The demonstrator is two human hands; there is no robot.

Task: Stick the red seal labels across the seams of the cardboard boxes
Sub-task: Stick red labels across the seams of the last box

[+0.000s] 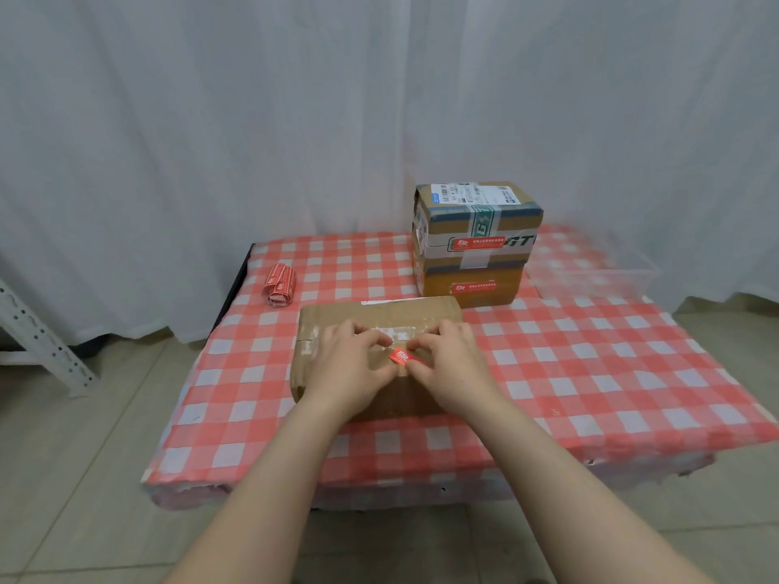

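A flat brown cardboard box [337, 322] lies in the middle of the checked table, old tape along its top seam. Both hands rest on its top. My left hand [352, 364] and my right hand [449, 364] meet over a small red seal label [400, 357], fingertips curled and pinching it from either side. Most of the label is hidden by the fingers. Behind, two stacked cardboard boxes [476, 242] each carry a red seal label [477, 243] on the front. A roll of red labels [280, 284] lies at the back left.
The table wears a red and white checked cloth [590, 373]. A clear plastic bin [598, 267] stands at the back right. White curtains hang behind. A white metal rack leg [38, 335] stands on the tiled floor at the left.
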